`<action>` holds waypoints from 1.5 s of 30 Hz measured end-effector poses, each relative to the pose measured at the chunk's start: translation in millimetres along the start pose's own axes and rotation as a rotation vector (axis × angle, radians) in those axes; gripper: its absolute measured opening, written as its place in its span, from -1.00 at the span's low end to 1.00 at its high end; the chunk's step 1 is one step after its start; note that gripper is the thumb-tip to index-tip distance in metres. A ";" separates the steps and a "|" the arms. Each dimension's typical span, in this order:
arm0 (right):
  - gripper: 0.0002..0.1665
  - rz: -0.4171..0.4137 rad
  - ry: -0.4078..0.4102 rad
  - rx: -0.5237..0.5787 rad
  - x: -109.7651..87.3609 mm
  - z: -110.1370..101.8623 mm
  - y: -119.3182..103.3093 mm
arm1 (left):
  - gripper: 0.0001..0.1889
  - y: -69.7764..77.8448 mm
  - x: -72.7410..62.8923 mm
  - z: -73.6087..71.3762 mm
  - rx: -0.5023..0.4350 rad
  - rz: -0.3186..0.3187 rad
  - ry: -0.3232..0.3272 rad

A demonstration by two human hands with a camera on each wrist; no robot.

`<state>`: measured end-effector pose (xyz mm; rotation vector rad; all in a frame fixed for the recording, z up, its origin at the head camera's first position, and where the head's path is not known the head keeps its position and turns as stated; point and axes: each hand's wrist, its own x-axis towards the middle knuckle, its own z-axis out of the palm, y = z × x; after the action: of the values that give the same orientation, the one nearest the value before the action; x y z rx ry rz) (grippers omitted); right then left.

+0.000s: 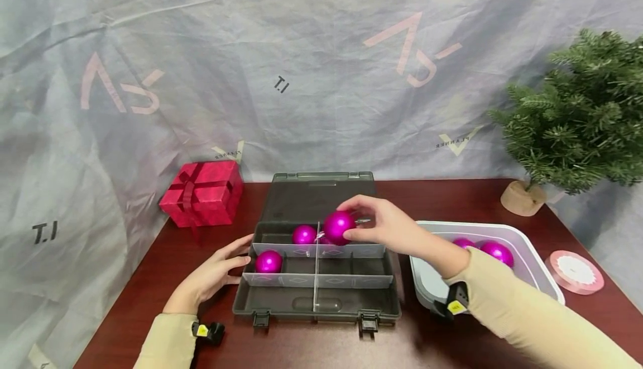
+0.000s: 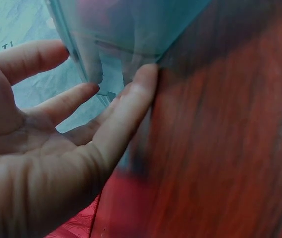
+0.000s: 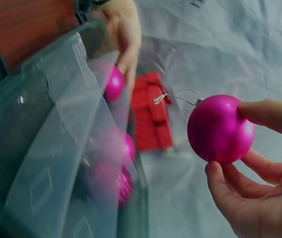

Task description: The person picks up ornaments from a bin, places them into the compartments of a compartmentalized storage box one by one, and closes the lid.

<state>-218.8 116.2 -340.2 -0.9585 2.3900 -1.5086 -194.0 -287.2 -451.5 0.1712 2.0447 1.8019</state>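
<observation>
A dark translucent compartment box lies with its lid folded back, split by clear dividers. My right hand pinches a shiny magenta Christmas bauble between thumb and fingertips over the back row. From its cap, in the right wrist view, sticks a thin wire loop with a frayed silvery end. One bauble sits in the back left compartment, another in the middle row's left one. A glittery bauble in the back row is mostly hidden in the head view. My left hand rests its extended fingers against the box's left side.
Right of the box, a white plastic tub holds more magenta baubles, partly behind my right forearm. Beyond it lie a pink ribbon spool and a small artificial fir on a wooden base. A red gift box stands back left.
</observation>
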 end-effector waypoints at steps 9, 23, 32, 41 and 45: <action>-0.53 0.027 -0.080 -0.010 28.2 44.3 4.5 | -0.27 -0.4 0.6 -0.1 -0.002 0.001 -0.003; -0.55 0.090 -0.135 -0.129 46.4 85.5 19.5 | -0.27 -3.8 0.8 0.2 -0.001 -0.024 0.021; -0.56 0.045 -0.084 -0.187 44.4 96.6 27.7 | -0.29 -4.8 2.1 -0.6 0.009 -0.024 0.019; -0.57 0.029 -0.060 -0.268 38.2 100.0 30.8 | -0.27 -6.3 2.8 -1.4 -0.003 -0.020 0.009; -0.58 0.034 -0.060 -0.267 37.1 99.1 31.6 | -0.27 -6.7 3.2 -1.8 -0.007 -0.016 0.006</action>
<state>-217.1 28.6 -407.4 -0.9913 2.5940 -1.1511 -196.4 -288.8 -458.5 0.1477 2.0380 1.8013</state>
